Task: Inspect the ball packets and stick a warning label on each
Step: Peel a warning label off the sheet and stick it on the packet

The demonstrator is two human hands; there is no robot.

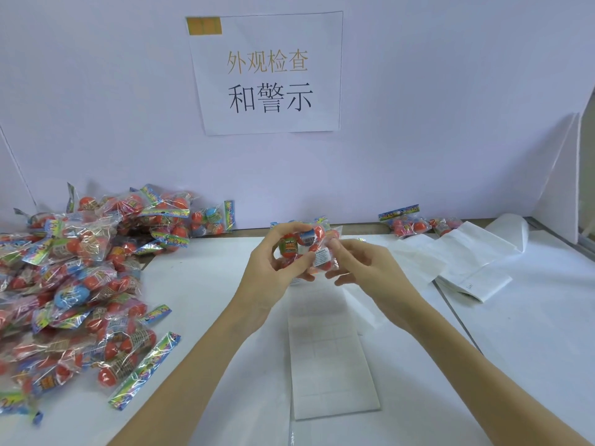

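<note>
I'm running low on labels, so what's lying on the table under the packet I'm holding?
A white label sheet lies flat below the held packet. Its far end is hidden behind the packet and both hands' fingers.

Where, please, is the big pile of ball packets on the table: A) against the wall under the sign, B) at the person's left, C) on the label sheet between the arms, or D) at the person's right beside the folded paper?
B: the pile spreads over the table's left side, while only a few packets lie at the far right.
</note>
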